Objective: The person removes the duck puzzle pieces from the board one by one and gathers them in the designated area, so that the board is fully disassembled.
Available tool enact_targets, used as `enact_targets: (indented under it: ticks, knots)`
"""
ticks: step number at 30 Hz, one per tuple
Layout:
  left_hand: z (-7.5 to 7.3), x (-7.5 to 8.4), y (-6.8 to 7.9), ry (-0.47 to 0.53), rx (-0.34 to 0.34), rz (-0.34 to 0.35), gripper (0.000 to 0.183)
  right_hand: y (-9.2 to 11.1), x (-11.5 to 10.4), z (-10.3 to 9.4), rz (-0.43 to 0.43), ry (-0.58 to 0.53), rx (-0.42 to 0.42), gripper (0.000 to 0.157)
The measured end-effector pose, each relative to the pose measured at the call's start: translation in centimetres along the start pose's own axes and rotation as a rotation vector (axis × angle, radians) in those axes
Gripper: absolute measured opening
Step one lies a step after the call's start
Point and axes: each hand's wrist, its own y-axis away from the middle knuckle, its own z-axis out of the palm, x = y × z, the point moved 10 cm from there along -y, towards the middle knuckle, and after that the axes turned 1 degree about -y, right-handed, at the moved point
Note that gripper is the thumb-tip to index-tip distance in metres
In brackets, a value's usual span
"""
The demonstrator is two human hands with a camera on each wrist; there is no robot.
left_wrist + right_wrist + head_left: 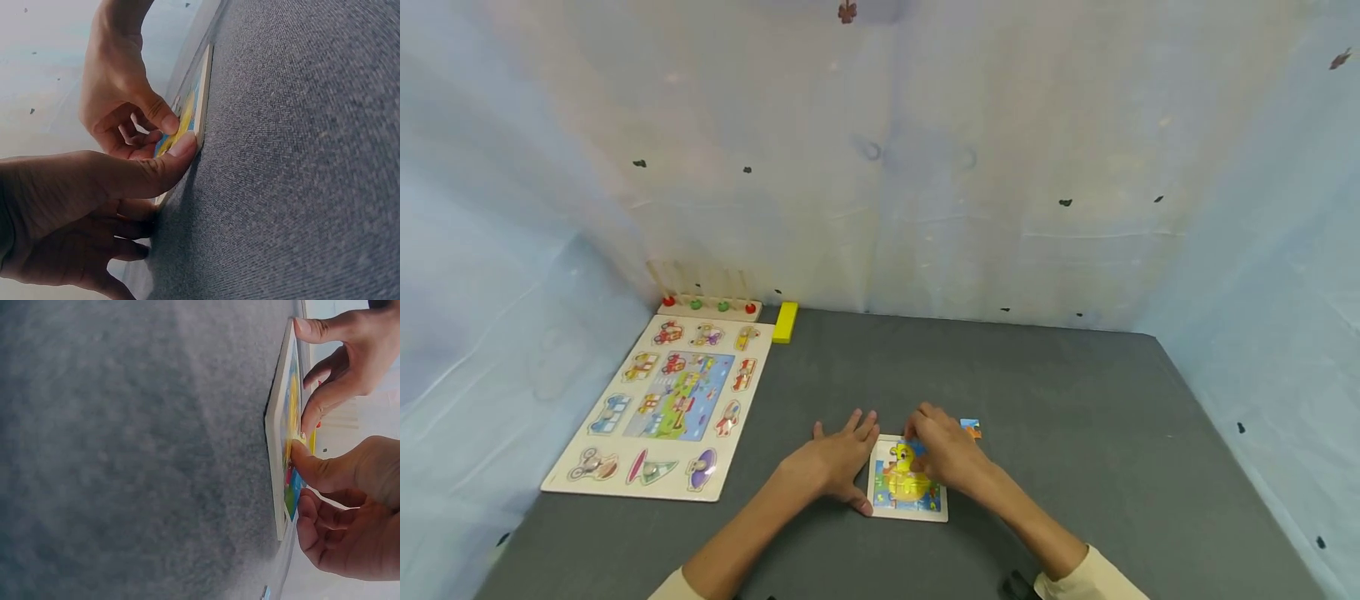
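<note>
A small jigsaw puzzle in a pale wooden frame (910, 517) lies flat, showing a yellow animal on blue. My left hand (838, 458) steadies the frame's left side. Its thumb rests on the near-left corner, and its fingers stretch toward the far side. Over the puzzle's right half, my right hand (946, 447) pinches a blue and green puzzle piece (294, 494) between thumb and curled fingers. That piece stands tilted above the board in the right wrist view. Beyond the right hand, a loose blue and orange piece (971, 427) lies on the table.
On the left lies a large peg puzzle board (632, 493) with vehicle and toy pictures. Behind it stands a wooden base (707, 313) with upright pegs and red and green beads. A yellow block (786, 322) sits beside them. Pale sheeting (955, 167) encloses the grey table (1075, 400).
</note>
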Motion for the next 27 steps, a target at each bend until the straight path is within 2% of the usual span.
enact_targets:
  ticks: [6,14,22,27]
  knots:
    - [0.18,-0.14,0.36,0.029,0.009,-0.002,0.117,0.09,-0.14,0.21,0.007,0.012,0.000,0.038]
    - [0.26,-0.10,0.18,0.017,0.004,-0.004,0.118,0.13,-0.11,0.41,0.019,-0.053,-0.024,0.036]
    - [0.41,-0.11,0.26,0.012,-0.005,-0.006,0.117,0.39,-0.62,0.12,-0.030,-0.083,-0.008,0.035]
    - [0.22,-0.13,0.22,0.015,-0.003,-0.008,0.118,0.12,-0.06,0.06,0.021,-0.162,-0.032,0.020]
